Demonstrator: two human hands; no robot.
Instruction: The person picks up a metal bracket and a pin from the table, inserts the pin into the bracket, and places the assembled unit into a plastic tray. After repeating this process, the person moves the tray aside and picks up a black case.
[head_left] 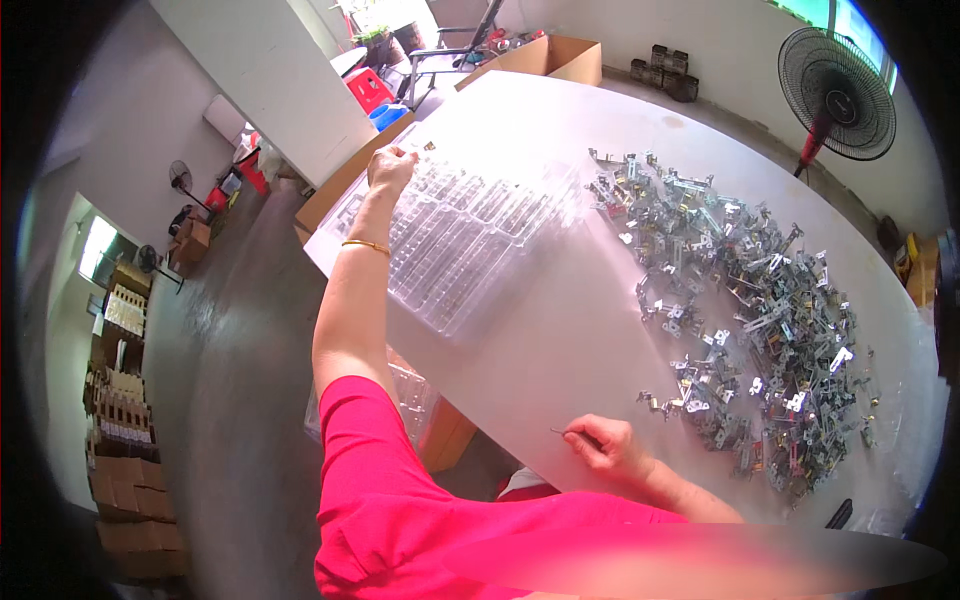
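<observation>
Light touch needed

Nearest, the right hand (606,449) pinches a thin piece (558,431) closed-fingered; beyond lie heaped metal parts (790,340). Farther, the left hand (391,168) bunches shut over the clear tray (440,285), its hold unclear; I'd lower gently.

Black fan (838,95) upper right; red stool (370,92) beside white pillar (270,80).

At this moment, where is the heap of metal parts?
In the head view, the heap of metal parts lies on the right side of the table, right of both the clear plastic tray and the right hand.
</observation>
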